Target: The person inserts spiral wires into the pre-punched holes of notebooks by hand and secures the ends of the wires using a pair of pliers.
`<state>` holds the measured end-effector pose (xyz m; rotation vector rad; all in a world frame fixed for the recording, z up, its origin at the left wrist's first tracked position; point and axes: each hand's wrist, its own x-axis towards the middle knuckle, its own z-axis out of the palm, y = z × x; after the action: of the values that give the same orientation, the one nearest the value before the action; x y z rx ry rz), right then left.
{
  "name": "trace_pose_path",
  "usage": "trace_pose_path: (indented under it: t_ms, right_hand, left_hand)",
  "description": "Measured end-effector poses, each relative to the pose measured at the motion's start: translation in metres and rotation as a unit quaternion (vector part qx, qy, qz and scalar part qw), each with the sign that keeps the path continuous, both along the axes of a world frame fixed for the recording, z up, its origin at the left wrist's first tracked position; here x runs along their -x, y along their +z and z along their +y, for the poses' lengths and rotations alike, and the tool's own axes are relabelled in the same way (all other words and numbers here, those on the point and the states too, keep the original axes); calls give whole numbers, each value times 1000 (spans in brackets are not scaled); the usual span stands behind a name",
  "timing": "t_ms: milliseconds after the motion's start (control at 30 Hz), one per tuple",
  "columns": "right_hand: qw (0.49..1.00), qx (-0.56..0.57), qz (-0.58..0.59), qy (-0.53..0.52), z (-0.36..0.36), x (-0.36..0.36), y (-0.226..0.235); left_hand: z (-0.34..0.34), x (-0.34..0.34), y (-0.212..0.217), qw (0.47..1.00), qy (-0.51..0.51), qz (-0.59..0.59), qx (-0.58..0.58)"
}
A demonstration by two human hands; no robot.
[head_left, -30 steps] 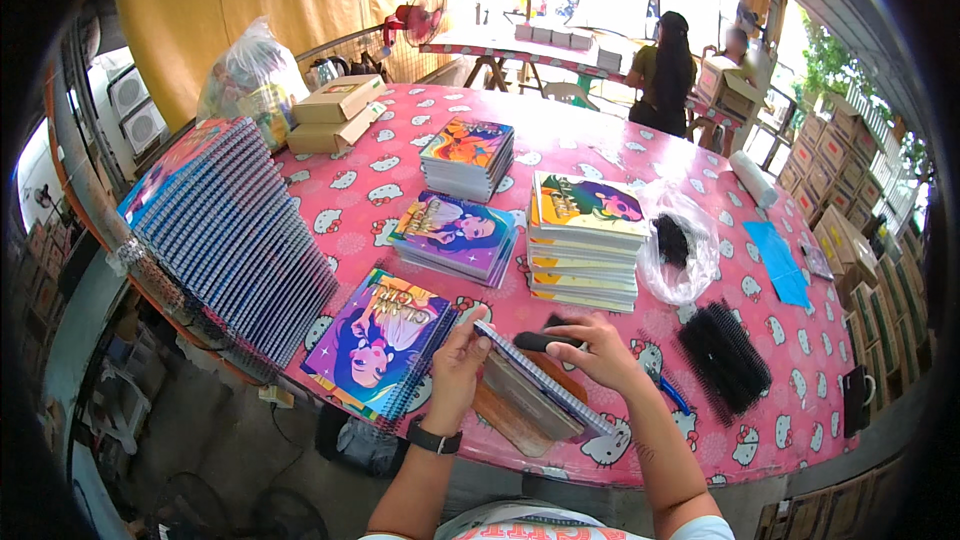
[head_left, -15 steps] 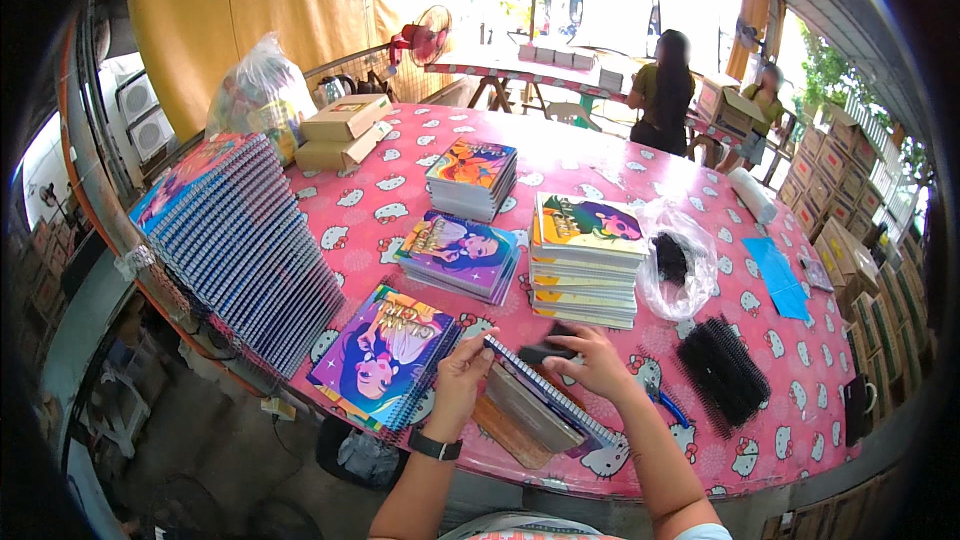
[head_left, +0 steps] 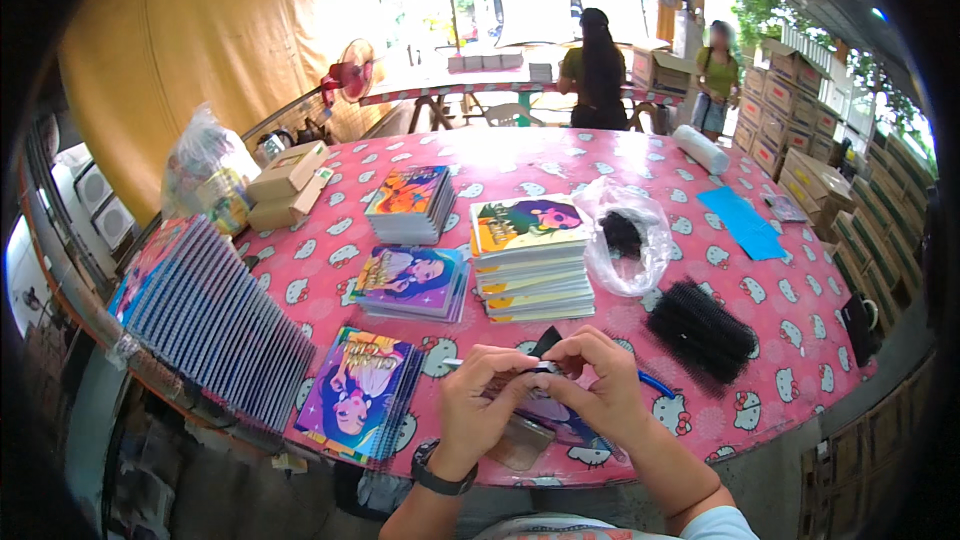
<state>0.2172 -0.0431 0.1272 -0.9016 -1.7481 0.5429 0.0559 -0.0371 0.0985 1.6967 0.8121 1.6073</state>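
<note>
"Notebook point(head_left: 567, 421): where was it?"
"Lower centre of the frame; its edge was pinched by the left hand point(head_left: 482, 402) and right hand point(head_left: 606, 386)."
"Beyond it?"
"A yellow-covered stack point(head_left: 534, 268) stood mid-frame."

Yellow-cover stack point(head_left: 533, 275) sits dead ahead of left hand point(head_left: 485, 405) and right hand point(head_left: 605, 385); blue tool handle point(head_left: 657, 385) close on right, black coil pile point(head_left: 702, 335) past it. Open lane between tall spiral-notebook stack point(head_left: 215, 315) and purple-cover stack point(head_left: 408, 282). Clearance under hands hard to judge
</note>
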Motion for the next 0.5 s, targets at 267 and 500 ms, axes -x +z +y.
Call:
trace_pose_path:
  t_ms: [267, 500]
  right_hand:
    - [994, -67, -84, 2, -9, -4, 6]
    - [994, -53, -90, -12, -13, -6, 8]
  left_hand:
    - [-12, 0, -2, 997, 45, 46, -37]
    - [3, 17, 1, 954, 180, 205, -121]
